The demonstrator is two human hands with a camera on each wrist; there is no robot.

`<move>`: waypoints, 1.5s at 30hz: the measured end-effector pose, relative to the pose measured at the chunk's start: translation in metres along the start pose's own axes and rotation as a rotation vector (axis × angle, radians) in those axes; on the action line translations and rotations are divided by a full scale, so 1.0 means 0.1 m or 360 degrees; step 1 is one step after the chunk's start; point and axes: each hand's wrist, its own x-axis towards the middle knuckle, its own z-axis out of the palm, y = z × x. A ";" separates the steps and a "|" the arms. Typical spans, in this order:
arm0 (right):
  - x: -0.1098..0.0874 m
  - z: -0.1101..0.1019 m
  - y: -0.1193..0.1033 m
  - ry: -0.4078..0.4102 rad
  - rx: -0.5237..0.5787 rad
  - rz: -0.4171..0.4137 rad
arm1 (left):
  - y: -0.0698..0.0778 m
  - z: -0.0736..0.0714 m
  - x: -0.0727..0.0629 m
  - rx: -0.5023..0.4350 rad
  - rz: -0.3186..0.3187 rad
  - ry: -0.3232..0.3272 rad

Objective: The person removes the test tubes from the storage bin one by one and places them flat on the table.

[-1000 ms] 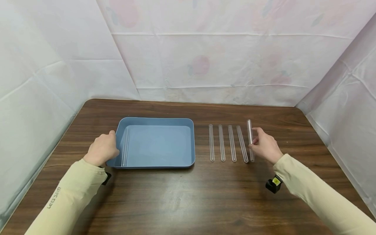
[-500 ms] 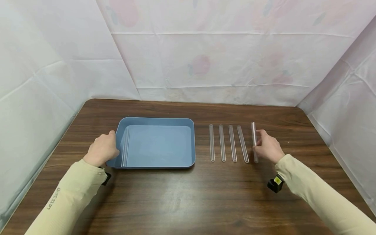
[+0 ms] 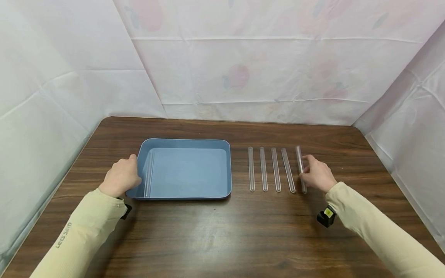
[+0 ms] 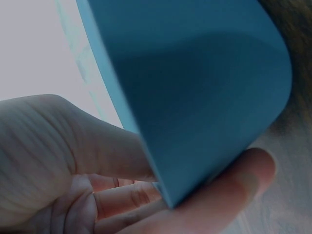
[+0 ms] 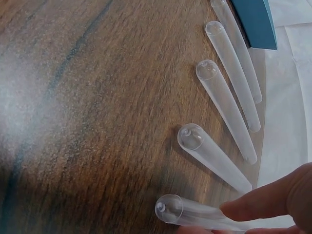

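In the head view my left hand (image 3: 119, 177) grips the left wall of a blue rectangular tray (image 3: 191, 143). The left wrist view has the thumb on one side of the tray wall (image 4: 204, 97) and fingers on the other. One clear test tube (image 3: 148, 173) lies inside the tray along its left end. Over on the right, my right hand (image 3: 319, 174) pinches another clear test tube (image 3: 299, 156) between thumb and fingers. That tube lies at or just above the tabletop; its rounded end (image 5: 169, 208) shows in the right wrist view. Some right fingers are cut off there.
Between the tray and my right hand, several clear test tubes (image 3: 275, 170) lie side by side on the brown wooden table (image 3: 208, 239). The one nearest my right hand (image 3: 288, 170) slants slightly. Pale curtains (image 3: 260, 69) hang around the table's back and sides.
My right hand has shifted a little to the right with its test tube, widening the gap to the row. The tube now slants slightly, far end leftward. My left hand and the tray stay put.
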 end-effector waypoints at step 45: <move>0.05 -0.03 0.01 -0.0087 -0.0189 -0.0048 | 0.02 -0.04 -0.05 0.0000 -0.0011 -0.0013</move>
